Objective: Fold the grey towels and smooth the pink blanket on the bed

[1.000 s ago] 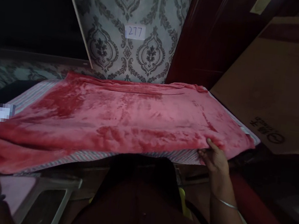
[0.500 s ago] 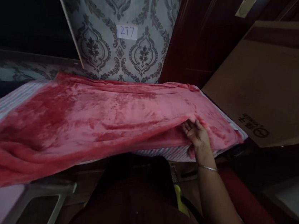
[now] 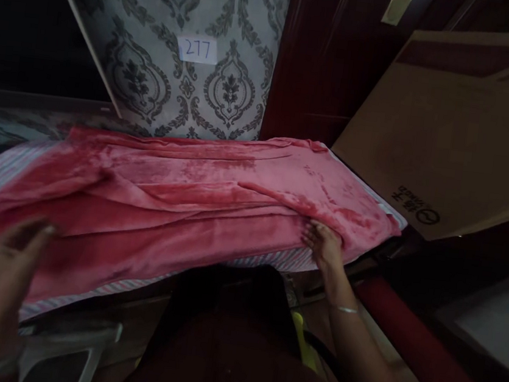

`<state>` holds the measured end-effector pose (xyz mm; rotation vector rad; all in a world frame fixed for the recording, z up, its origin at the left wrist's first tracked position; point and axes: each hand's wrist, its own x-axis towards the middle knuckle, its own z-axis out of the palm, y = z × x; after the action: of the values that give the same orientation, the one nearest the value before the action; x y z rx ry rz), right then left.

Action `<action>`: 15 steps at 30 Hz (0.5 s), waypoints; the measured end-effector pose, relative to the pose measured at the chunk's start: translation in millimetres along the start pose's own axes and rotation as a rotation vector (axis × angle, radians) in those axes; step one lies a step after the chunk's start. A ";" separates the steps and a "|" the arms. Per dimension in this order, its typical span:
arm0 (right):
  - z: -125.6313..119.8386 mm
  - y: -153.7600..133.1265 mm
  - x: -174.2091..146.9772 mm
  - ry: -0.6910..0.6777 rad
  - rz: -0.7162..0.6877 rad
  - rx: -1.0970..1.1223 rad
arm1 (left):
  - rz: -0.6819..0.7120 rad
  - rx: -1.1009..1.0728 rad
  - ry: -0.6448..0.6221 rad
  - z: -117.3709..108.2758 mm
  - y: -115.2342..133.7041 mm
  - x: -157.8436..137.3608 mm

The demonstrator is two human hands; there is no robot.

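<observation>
A fuzzy red-pink blanket (image 3: 213,229) lies over a striped cloth (image 3: 4,168) on a long, low surface. Its front part is folded over, with wrinkles running lengthwise. My right hand (image 3: 323,243) touches the blanket near the front edge, right of the middle, its fingers extended against the fabric and nothing gripped. Over the blanket's left part is my left hand (image 3: 10,258), blurred, with thumb and fingers apart and no cloth between them. I cannot tell whether it touches the blanket.
A large cardboard box (image 3: 454,134) leans at the right, beside a dark red door (image 3: 320,57). At the upper left is a dark screen (image 3: 38,25). A paper marked 277 (image 3: 198,49) is on the patterned wall. Below left stands a pale stool-like frame (image 3: 96,345).
The blanket's lifted front edge has dropped and folded into wrinkles. My left hand has come into view from the left and is off the cloth edge. My right hand has let go and lowered slightly.
</observation>
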<state>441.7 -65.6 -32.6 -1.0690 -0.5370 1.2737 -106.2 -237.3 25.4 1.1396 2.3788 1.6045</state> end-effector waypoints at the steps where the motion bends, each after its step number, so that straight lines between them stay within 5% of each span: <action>1: -10.6 10.0 -5.9 0.028 0.015 -0.005 | 0.017 0.048 0.024 7.7 -4.8 -7.3; 5: -35.1 40.9 -25.5 0.079 0.133 0.025 | 0.327 0.118 -0.179 48.4 -14.8 -54.8; 9: -26.1 49.7 -30.9 0.049 0.197 0.141 | 0.565 0.213 -0.438 85.6 -11.9 -92.9; 15: -9.1 41.6 -26.9 0.007 0.183 0.211 | 0.672 0.460 -0.340 108.1 -11.2 -107.6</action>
<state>421.5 -96.6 -66.8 -0.9604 -0.2961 1.4513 11.8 -219.2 -70.1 2.2690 2.3094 0.8275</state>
